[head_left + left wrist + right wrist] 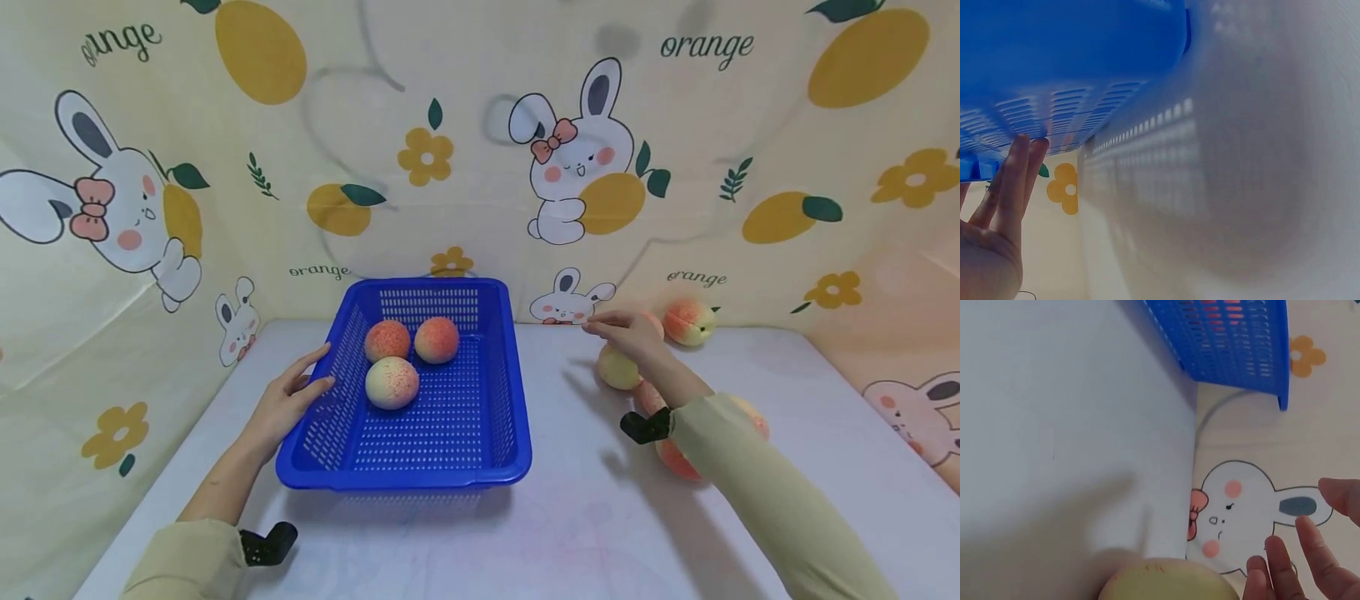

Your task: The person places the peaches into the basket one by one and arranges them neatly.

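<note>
A blue plastic basket (520, 400) stands on the white table with three peaches inside: a reddish one (387, 342), another reddish one (437, 340) and a paler one (392, 383). My left hand (288, 400) holds the basket's left rim, thumb over it. In the left wrist view its fingers (1015, 181) lie along the slatted outer wall. My right hand (633, 337) hovers over the peaches on the right, holding nothing, its fingers (1282, 569) spread and lightly bent. Just below it sits a yellowish peach (617, 368), seen at the bottom edge of the right wrist view.
More peaches lie right of the basket: one by the back wall (690, 323), a red one (677, 461) and others partly hidden by the right forearm. A cloth printed with rabbits and oranges (480, 167) hangs behind and beside the table (450, 558).
</note>
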`<state>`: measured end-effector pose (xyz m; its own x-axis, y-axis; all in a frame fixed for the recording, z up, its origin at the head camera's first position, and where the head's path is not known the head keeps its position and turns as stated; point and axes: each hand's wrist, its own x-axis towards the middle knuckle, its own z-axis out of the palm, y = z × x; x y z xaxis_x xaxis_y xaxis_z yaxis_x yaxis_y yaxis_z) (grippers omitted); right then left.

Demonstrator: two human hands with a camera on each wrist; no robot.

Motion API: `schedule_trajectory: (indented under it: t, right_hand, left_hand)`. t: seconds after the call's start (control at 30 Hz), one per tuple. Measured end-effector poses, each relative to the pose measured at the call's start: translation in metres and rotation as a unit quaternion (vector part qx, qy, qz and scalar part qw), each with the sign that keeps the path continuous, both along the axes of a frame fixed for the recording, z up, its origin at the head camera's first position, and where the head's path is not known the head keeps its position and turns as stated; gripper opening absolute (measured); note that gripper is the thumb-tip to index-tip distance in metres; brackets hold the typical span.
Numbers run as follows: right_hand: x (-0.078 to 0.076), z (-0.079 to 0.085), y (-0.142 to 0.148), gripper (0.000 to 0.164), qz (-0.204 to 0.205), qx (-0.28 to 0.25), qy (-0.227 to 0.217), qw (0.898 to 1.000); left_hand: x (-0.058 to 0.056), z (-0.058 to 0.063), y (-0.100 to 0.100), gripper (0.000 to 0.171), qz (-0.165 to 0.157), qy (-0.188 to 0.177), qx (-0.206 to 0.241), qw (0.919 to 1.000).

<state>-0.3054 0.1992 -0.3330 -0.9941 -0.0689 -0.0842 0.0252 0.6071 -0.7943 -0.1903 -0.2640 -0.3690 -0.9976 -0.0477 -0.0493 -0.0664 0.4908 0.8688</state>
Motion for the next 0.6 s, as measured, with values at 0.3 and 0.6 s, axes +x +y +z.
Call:
schedule_trajectory:
  t: [0.3,0.6]
  right_hand:
    - [0.002,-0.001,0.017,0.058,-0.016,-0.025,-0.016,0.999]
    - [0.002,-0.004,0.028,0.055,-0.020,-0.022,-0.031,0.999]
  left_hand:
    - [-0.001,-0.001,0.000,0.062,-0.004,0.001,0.001,1.0000]
    - [0.000,-0.002,0.000,0.062,-0.004,0.002,-0.003,1.0000]
